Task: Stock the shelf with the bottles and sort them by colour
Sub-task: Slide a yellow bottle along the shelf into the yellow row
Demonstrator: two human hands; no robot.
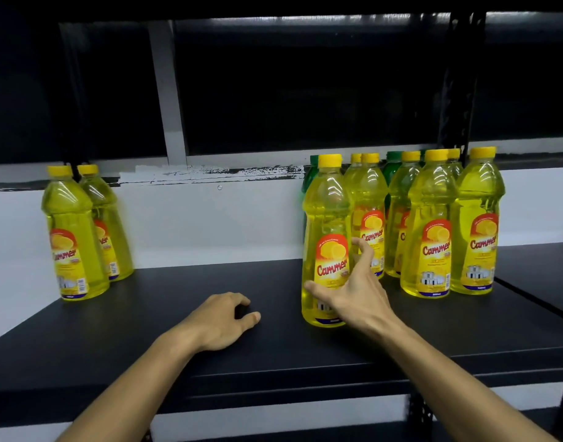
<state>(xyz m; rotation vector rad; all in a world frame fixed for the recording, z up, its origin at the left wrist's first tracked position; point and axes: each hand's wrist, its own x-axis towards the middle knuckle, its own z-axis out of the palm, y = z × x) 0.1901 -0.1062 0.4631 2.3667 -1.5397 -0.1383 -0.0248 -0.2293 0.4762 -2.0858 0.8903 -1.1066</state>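
Note:
A black shelf board (178, 314) carries yellow bottles with yellow caps and red labels. Two yellow bottles (71, 237) stand at the far left against the wall. At the right stands a cluster of several yellow bottles (433, 228), with two green bottles (392, 167) partly hidden behind them. One yellow bottle (326, 218) stands upright in front of the cluster, nearest me. My right hand (356, 291) is spread at its lower right side, thumb across its front and fingers beside it, not closed round it. My left hand (222, 320) rests on the shelf, fingers loosely curled, holding nothing.
A white wall strip (210, 218) and a dark window with a white frame post (168, 90) lie behind the shelf. A black upright post (458, 74) rises at the right. A second shelf board (541, 269) adjoins on the right.

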